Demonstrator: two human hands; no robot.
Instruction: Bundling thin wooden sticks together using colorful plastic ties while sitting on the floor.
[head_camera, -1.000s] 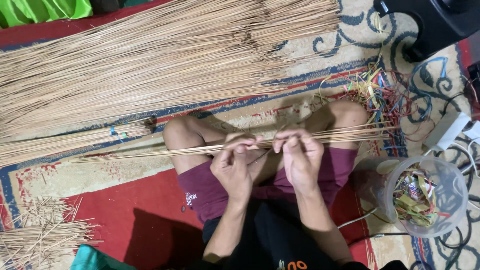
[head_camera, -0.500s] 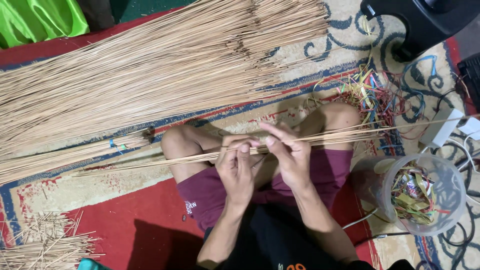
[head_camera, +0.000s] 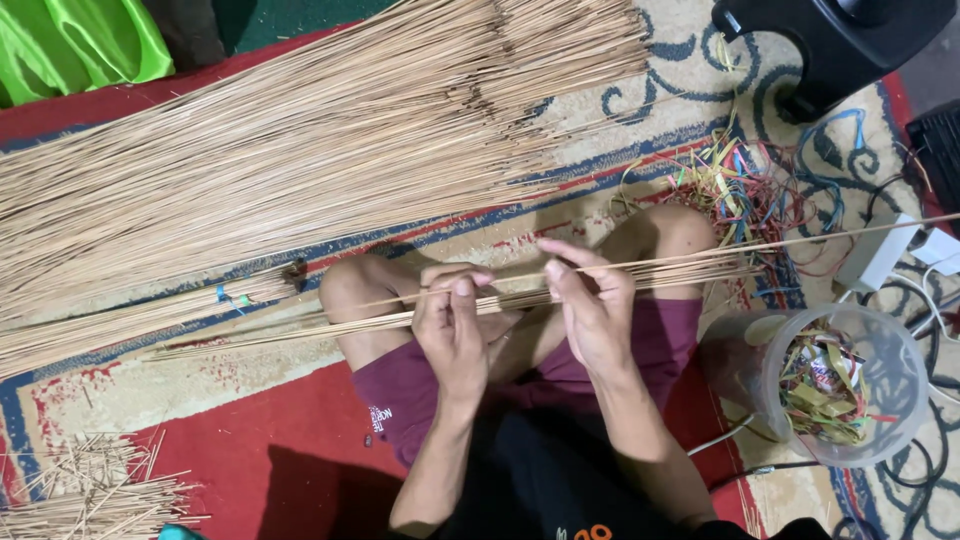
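Observation:
I sit cross-legged on a patterned rug (head_camera: 180, 400). A small bunch of thin tan sticks (head_camera: 300, 328) lies across my knees. My left hand (head_camera: 455, 325) is closed around this bunch near its middle. My right hand (head_camera: 590, 305) pinches a single long stick (head_camera: 800, 240) that runs out to the right, slightly above the bunch. Both hands are close together over my lap. A very large heap of the same long sticks (head_camera: 300, 150) is spread on the rug beyond my knees.
A clear plastic tub (head_camera: 850, 385) of coloured strips stands at my right. Loose coloured strips (head_camera: 740, 185) lie by my right knee. A black stool (head_camera: 830, 45), cables (head_camera: 900, 180), green cloth (head_camera: 70, 45) and short stick offcuts (head_camera: 90, 490) surround me.
My right hand has drawn one stick up out of the bunch, its far end now rising to the right. The view has shifted slightly.

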